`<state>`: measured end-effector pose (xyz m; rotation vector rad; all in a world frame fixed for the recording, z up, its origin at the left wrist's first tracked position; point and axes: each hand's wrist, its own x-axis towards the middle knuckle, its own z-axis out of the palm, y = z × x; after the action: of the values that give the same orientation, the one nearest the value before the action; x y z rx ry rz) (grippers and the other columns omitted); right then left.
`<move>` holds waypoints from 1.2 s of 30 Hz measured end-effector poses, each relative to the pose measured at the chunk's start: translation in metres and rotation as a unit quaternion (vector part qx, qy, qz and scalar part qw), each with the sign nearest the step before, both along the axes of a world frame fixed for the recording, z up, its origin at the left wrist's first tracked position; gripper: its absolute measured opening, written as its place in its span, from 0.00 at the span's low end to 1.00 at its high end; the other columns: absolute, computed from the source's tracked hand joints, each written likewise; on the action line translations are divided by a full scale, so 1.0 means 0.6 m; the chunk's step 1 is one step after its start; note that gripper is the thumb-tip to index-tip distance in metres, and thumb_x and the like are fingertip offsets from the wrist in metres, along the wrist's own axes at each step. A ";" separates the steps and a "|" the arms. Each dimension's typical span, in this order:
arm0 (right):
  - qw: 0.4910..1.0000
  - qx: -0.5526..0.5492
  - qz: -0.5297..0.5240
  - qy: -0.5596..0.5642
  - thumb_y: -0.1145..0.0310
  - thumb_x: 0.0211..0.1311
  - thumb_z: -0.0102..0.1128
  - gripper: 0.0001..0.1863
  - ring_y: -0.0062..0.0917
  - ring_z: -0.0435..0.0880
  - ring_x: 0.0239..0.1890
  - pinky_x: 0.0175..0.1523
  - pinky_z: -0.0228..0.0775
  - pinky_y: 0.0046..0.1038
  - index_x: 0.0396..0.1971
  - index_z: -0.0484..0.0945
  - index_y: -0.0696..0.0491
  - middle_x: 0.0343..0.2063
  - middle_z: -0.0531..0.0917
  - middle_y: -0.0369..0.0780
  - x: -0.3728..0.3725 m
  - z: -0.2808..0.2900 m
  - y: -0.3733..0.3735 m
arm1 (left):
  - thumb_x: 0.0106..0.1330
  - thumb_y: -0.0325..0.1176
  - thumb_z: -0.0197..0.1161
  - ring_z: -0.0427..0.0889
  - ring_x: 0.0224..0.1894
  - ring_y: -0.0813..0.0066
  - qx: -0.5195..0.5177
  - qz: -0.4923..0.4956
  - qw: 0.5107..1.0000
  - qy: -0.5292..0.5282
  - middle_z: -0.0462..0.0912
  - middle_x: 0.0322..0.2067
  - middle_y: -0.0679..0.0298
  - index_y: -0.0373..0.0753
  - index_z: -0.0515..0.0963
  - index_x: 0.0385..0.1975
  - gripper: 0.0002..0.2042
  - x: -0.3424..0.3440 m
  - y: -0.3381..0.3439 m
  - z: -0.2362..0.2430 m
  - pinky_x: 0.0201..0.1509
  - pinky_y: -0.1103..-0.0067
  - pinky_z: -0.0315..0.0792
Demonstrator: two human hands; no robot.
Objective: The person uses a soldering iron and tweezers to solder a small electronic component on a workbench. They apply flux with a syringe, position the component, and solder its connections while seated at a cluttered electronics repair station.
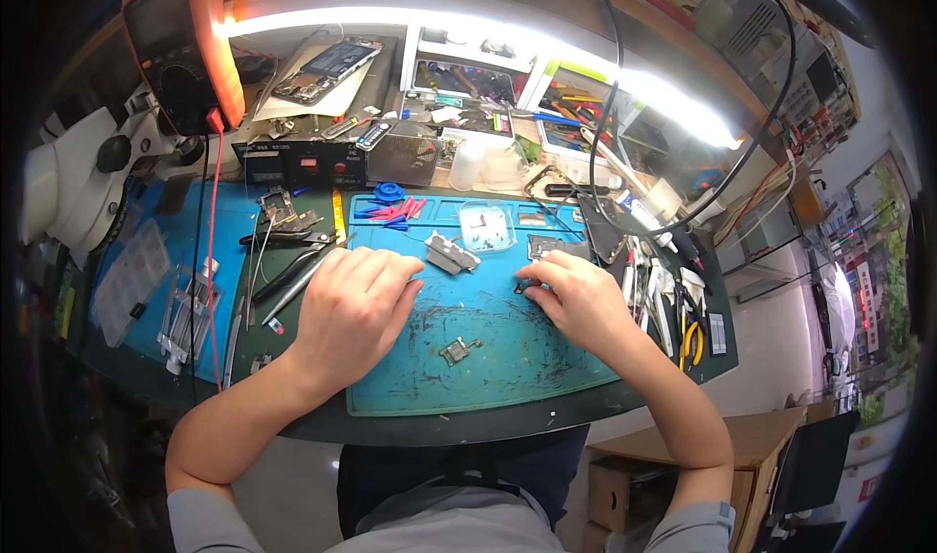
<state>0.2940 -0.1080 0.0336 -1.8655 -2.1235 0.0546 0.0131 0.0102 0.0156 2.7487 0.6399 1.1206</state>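
Note:
My right hand (578,297) pinches a small dark part (521,286) between thumb and fingertips, just over the blue work mat (488,387). Left of it, my left hand (353,294) rests at the mat's left side with fingers curled and closed. Its palm side is hidden, so anything in it cannot be made out. A grey metal-covered part (451,255) lies beyond and between the hands. Nearer to me, a small circuit board (459,351) lies on the scratched mat. A dark flat part (554,246) sits just past my right hand.
A clear plastic box (487,229) with small parts and red and blue pointed bits (390,211) are at the mat's far edge. Pliers (691,343) and other tools crowd the right. An orange multimeter (181,50) with hanging leads (217,260) stands at left.

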 end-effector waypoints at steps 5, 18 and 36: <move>1.000 -0.017 0.021 0.004 0.69 0.67 0.69 0.06 0.37 0.87 0.41 0.46 0.80 0.36 0.41 0.84 0.50 0.36 0.84 0.39 0.000 0.003 0.012 | 0.61 0.23 0.73 0.84 0.39 0.61 -0.001 -0.003 1.000 -0.025 0.86 0.36 0.62 0.39 0.82 0.43 0.12 -0.003 0.001 0.001 0.46 0.67 0.73; 0.888 -0.132 -0.023 0.441 0.69 0.66 0.73 0.07 0.21 0.89 0.33 0.39 0.80 0.26 0.37 0.86 0.55 0.30 0.91 0.38 -0.071 0.025 0.042 | 0.63 0.21 0.75 0.88 0.40 0.64 -0.191 -0.114 0.971 -0.081 0.87 0.40 0.59 0.35 0.82 0.52 0.17 0.000 -0.013 0.013 0.43 0.72 0.83; 0.924 -0.120 0.058 0.358 0.61 0.65 0.74 0.12 0.28 0.88 0.37 0.43 0.80 0.30 0.43 0.87 0.50 0.36 0.88 0.38 -0.091 0.012 0.028 | 0.72 0.21 0.69 0.89 0.40 0.75 -0.363 -0.076 0.916 -0.154 0.88 0.40 0.60 0.32 0.84 0.54 0.12 -0.006 -0.002 0.006 0.42 0.80 0.84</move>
<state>0.2392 -0.0909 0.0408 -1.4931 -1.7390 0.9127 0.0092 0.0091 0.0190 1.9107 0.6206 0.9862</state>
